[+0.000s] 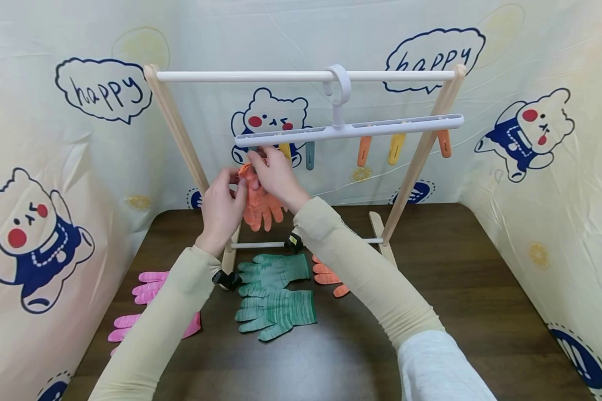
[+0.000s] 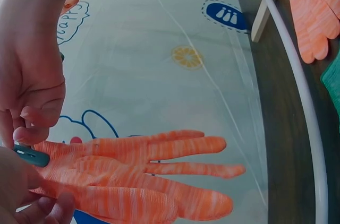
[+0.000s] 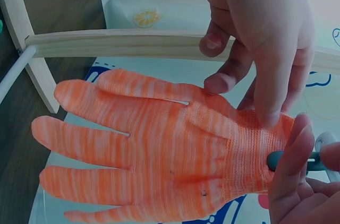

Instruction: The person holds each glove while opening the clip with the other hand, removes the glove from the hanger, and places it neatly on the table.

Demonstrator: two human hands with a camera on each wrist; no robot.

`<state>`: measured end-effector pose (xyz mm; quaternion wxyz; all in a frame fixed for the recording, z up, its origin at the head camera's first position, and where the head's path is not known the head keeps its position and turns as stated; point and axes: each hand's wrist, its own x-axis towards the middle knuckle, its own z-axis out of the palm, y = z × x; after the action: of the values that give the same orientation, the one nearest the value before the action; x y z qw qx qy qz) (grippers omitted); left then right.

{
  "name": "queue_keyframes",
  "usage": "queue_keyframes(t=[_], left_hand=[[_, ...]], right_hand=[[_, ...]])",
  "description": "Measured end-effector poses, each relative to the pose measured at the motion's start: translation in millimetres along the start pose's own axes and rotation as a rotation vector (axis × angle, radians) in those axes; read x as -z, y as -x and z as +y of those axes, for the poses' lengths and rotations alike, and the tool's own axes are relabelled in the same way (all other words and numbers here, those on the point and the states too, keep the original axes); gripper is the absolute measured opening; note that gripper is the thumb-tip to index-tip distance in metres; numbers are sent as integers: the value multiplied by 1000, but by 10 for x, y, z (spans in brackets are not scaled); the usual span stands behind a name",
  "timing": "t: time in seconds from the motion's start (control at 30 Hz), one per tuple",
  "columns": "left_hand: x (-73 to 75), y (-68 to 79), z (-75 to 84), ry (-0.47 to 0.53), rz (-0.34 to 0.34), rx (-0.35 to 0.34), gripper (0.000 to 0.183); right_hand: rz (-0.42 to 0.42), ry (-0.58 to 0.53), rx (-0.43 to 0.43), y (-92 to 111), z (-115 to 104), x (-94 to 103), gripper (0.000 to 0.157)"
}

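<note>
An orange-striped glove [image 1: 262,206] hangs fingers down below the left end of a white clip hanger [image 1: 301,135]. My left hand [image 1: 224,206] pinches the edge of its cuff. With thumb and fingers, my right hand [image 1: 280,177] pinches a dark green clothespin [image 3: 313,161] at the cuff. In the left wrist view the clothespin's tip [image 2: 33,155] overlaps the cuff; whether it bites the fabric I cannot tell. The right hand [image 2: 32,59] comes in from above there, while the left hand [image 3: 260,38] shows at the top of the right wrist view.
The hanger hooks over the white top bar [image 1: 261,77] of a wooden rack [image 1: 178,128]. Other clothespins, yellow [image 1: 396,149], orange [image 1: 364,151] and green [image 1: 309,156], hang from it. Green gloves [image 1: 278,312], pink gloves [image 1: 147,287] and another orange glove [image 1: 326,274] lie on the table [image 1: 431,312].
</note>
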<state>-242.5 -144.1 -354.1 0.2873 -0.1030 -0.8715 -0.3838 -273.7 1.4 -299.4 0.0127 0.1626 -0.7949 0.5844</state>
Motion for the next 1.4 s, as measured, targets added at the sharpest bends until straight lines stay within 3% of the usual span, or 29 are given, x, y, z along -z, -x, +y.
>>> queue_keyframes(t=[0.4,0.63,0.83,1.4], left_hand=[[7,23,3,1,-10,9,24],[19,21,20,-4,-10,7,23],[26,23,38,-5,-4,3,22],[36,64,17,-36,-14,-2,20]], right_hand=[[51,-60,-40,8,-36,-14,38],[92,-51,-19,18,-40,-28,38],[116,-95,-4,36,-56,-32,29],[125,-145,-53,33,-75,-23,28]])
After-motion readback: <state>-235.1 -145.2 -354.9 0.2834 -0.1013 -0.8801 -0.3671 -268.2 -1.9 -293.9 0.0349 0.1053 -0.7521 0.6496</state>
